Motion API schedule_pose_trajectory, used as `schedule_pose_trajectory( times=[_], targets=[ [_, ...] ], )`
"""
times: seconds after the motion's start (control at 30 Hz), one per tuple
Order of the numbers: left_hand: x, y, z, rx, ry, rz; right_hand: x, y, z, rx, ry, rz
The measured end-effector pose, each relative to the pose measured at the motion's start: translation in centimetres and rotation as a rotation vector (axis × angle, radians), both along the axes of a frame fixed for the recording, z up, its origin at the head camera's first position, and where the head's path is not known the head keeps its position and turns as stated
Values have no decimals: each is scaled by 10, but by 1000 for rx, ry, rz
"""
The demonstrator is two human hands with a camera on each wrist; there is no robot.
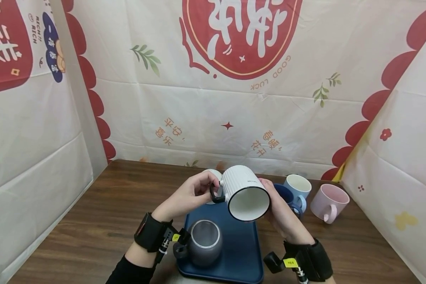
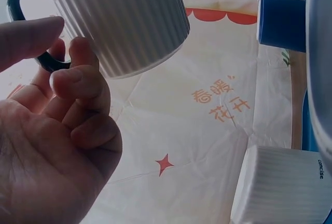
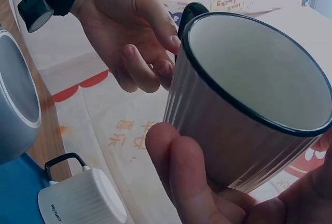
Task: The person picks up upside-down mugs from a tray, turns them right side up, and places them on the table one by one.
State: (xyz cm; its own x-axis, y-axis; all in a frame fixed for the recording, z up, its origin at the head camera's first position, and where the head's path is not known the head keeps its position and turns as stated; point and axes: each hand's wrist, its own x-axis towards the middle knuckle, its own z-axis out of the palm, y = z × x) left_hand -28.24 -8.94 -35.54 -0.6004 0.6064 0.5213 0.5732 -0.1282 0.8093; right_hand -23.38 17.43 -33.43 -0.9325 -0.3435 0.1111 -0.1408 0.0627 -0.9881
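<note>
Ribbing runs down the sides of the white ceramic mug with the black rim and black handle, which we hold in the air near the centre of the head view, tipped so that its open mouth faces down and toward the camera. It hangs above the far end of a dark blue rectangular plastic tray that lies on the brown wooden table.

Our left hand comes in from the left with its fingers curled at the black handle; the left wrist view shows the fingertips touching the handle loop, thumb on the near side, so we pinch it. Our right hand cups the mug's body from the right, its fingers bent around the ribbed wall in the lower middle of the right wrist view.

On the near left part of the tray stands a rounded grey mug with a pale rim. Behind the held mug, partly hidden by the left hand, sits a second white ribbed mug; it shows again at the lower left of the right wrist view, with a black handle.

Right of the tray, three more mugs stand on the table: a dark blue one just behind the right hand, a light blue one beside it, and a pink one farthest right. Printed red-and-white cloth hangs behind and at both sides of the table.
</note>
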Motion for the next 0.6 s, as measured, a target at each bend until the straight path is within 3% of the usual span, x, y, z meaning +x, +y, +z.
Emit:
schedule_pose_trajectory(
  times=[0.3,0.6],
  targets=[
    [1,1,3,-21,0,16,-4,6,-4,-65,46,129],
    [1,1,2,-6,-14,-10,-4,6,-4,-79,-2,177]
  ],
)
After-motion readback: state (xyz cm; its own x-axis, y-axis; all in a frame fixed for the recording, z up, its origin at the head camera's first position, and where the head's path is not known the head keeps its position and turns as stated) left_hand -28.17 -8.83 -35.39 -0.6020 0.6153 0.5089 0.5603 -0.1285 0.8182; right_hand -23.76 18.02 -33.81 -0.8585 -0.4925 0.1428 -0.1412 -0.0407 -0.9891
